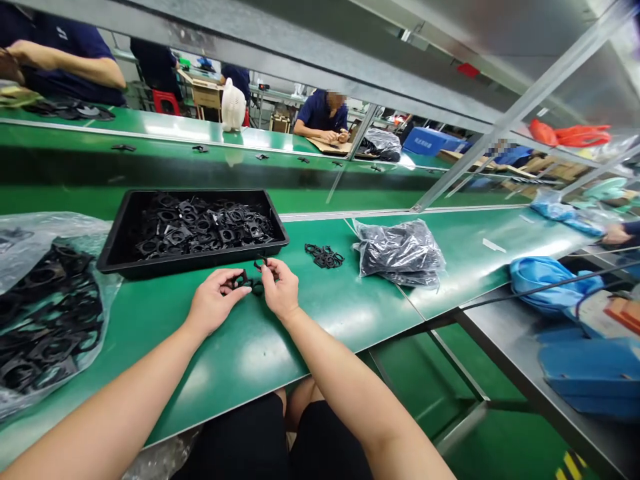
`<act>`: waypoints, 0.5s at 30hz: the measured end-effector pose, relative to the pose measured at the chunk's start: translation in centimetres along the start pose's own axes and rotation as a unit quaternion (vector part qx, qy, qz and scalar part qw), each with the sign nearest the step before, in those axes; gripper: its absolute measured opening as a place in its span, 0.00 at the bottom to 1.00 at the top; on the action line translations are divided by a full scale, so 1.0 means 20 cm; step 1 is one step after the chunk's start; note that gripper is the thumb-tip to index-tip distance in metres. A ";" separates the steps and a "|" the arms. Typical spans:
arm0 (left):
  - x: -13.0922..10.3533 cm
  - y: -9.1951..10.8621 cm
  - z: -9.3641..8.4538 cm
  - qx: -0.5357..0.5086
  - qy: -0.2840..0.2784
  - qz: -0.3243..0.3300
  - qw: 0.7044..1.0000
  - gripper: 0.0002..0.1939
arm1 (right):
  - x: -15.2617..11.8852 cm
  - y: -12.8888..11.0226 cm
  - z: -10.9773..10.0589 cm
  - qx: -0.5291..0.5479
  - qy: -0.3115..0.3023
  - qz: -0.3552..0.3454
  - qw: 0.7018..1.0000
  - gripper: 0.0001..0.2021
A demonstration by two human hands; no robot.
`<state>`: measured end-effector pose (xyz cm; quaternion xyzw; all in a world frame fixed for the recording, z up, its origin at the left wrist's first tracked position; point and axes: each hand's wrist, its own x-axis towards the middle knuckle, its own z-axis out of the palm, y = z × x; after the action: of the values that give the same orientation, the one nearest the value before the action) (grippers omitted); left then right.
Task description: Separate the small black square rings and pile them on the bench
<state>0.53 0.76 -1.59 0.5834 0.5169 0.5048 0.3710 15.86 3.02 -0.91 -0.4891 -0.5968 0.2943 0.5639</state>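
Between the thumb and fingers of my left hand [213, 300] is a small black plastic part [242, 279]. My right hand [281, 288] pinches another small black piece [260, 264] just beside it, over the green worktop [250, 360]. The two hands almost meet in front of a black tray [200, 260], which holds a heap of black plastic parts [200, 223] with round openings. To the right of my right hand lies a small pile of black ring-like parts [325, 256]. My fingers partly hide the held pieces.
A clear bag of black parts [50, 313] lies open at the left. A sealed plastic bag [400, 250] of dark parts rests at the right. Behind the tray, small black parts [200, 149] are spaced along a green strip. A co-worker [325, 120] sits across.
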 end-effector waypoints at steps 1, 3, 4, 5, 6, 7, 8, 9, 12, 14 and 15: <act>0.00 0.00 0.00 -0.001 0.005 -0.002 1.000 0.24 | 0.00 0.01 0.01 0.038 -0.010 0.024 0.999 0.09; 0.01 0.01 0.00 -0.022 0.013 -0.019 0.999 0.24 | 0.01 0.02 0.04 0.100 -0.022 0.080 0.992 0.10; 0.01 0.01 0.00 -0.038 0.015 -0.033 0.999 0.24 | 0.01 0.02 0.05 0.126 -0.022 0.109 0.986 0.10; 0.01 0.02 0.00 -0.052 0.016 -0.048 0.997 0.24 | 0.02 0.02 0.05 0.147 -0.020 0.133 0.980 0.11; 0.01 0.02 0.00 -0.062 0.015 -0.063 0.996 0.24 | 0.02 0.02 0.05 0.164 -0.015 0.151 0.975 0.12; 0.01 0.03 0.00 -0.069 0.011 -0.073 0.995 0.25 | 0.02 0.02 0.05 0.175 -0.009 0.163 0.971 0.12; 0.01 0.03 0.00 -0.076 0.008 -0.080 0.994 0.25 | 0.02 0.02 0.05 0.182 -0.006 0.169 0.969 0.11; 0.01 0.04 0.00 -0.086 0.006 -0.085 0.993 0.25 | 0.02 0.02 0.05 0.185 -0.009 0.172 0.968 0.09; 0.02 0.04 0.00 -0.122 0.014 -0.099 0.987 0.26 | 0.00 0.01 0.03 0.192 -0.043 0.163 0.967 0.08; 0.02 0.03 0.00 -0.135 0.026 -0.102 0.985 0.26 | -0.01 0.00 0.02 0.199 -0.056 0.150 0.967 0.11; 0.03 0.02 -0.01 -0.138 0.031 -0.099 0.985 0.25 | -0.02 0.00 0.01 0.198 -0.058 0.148 0.967 0.12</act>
<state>0.49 1.20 -1.08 0.4564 0.5093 0.5498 0.4795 15.53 2.67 -1.07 -0.4327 -0.4793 0.5144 0.5643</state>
